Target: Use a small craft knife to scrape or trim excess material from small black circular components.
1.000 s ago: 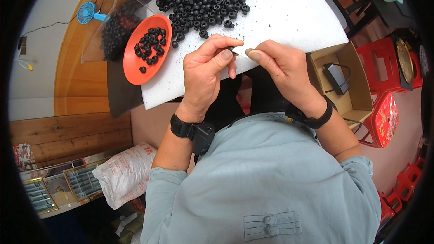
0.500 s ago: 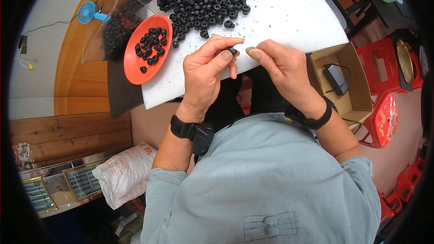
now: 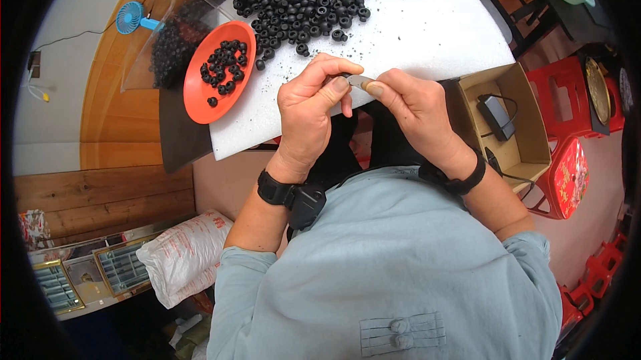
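Observation:
Over the near edge of the white foam sheet [image 3: 427,43], my left hand [image 3: 308,100] pinches a small black rubber-like part [image 3: 345,76], mostly covered by thumb and fingers. My right hand [image 3: 417,103] is closed on a short, flat, greyish metal blade [image 3: 358,82]. Its tip meets the black part at my left thumb; the blade's other end is hidden in my right fingers. Beyond my hands lies a large heap of round black parts with holes [image 3: 300,0]. To the left, an orange-red plate [image 3: 193,96] holds several similar black parts.
Black crumbs dot the foam. A clear plastic box [image 3: 143,60] of black pieces and a blue fan [image 3: 129,18] stand left. On the right are a cardboard box [image 3: 527,143] containing a black adapter [image 3: 497,118] and a red stool [image 3: 567,176]. A white sack [image 3: 183,260] sits lower left.
My right hand has moved slightly left, bringing the blade from apart to touching the black part. My left hand has shifted a little right and turned slightly.

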The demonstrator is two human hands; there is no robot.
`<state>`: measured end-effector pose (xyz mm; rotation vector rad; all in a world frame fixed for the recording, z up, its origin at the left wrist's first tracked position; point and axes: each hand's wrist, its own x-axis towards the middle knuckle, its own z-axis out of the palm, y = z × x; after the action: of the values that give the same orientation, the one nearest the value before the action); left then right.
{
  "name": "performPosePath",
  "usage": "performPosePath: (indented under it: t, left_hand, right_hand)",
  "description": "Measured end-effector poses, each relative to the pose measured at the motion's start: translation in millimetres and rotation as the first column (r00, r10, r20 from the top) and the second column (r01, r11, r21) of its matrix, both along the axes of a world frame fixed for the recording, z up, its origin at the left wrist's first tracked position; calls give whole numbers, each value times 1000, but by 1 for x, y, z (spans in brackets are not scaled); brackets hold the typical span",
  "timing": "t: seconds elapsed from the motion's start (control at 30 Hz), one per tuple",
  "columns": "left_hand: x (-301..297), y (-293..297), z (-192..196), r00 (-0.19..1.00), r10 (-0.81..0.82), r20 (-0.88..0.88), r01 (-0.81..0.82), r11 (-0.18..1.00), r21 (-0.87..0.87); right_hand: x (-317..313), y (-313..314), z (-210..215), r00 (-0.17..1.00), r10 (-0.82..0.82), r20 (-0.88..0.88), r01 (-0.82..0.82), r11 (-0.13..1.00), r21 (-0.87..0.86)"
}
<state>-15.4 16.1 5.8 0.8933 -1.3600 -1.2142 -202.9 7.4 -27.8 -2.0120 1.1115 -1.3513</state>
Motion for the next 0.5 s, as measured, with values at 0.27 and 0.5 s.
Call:
performPosePath:
  t: [0.27, 0.5]
  left_hand:
    - [93, -5, 65, 674, 536, 508, -307, 829, -468]
    - [100, -18, 53, 173, 634, 754, 171, 735, -657]
  right_hand:
    - [-24, 6, 17, 902, 177, 393, -329, 872, 362]
    - [-14, 7, 38, 955, 181, 235, -238, 940, 246]
